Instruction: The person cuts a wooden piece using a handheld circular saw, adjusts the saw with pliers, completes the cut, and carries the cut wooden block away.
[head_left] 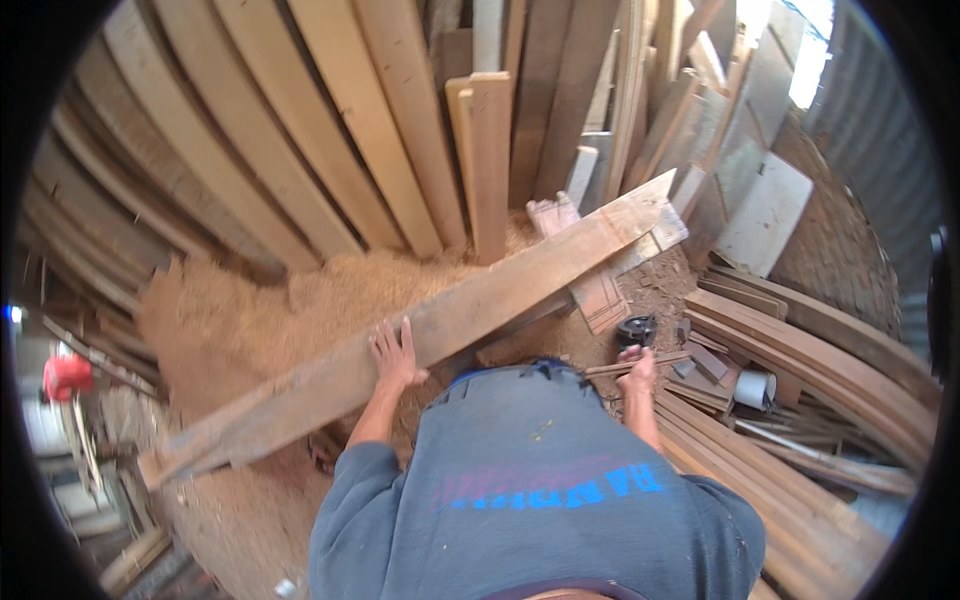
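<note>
A long, broad wooden plank (520, 285) lies slantwise in front of me, its far right end cut at an angle. My left hand (397, 357) is spread flat on the plank's upper face, near the middle. Under its right end sits a reddish block of wood (600, 298), with another board (652, 240) beside it. To the right, my right hand (637, 372) is closed around a thin wooden strip (604, 369) that sticks out to its left. Just beyond that hand lies a black round object (636, 329); its kind is unclear.
Tall boards (330, 120) lean in a row at the back over heaped sawdust (330, 295). Stacked planks (780, 490) and a white cylindrical container (755, 388) lie on the right. A pale panel (765, 215) leans at the far right. A red object (67, 377) stands far left.
</note>
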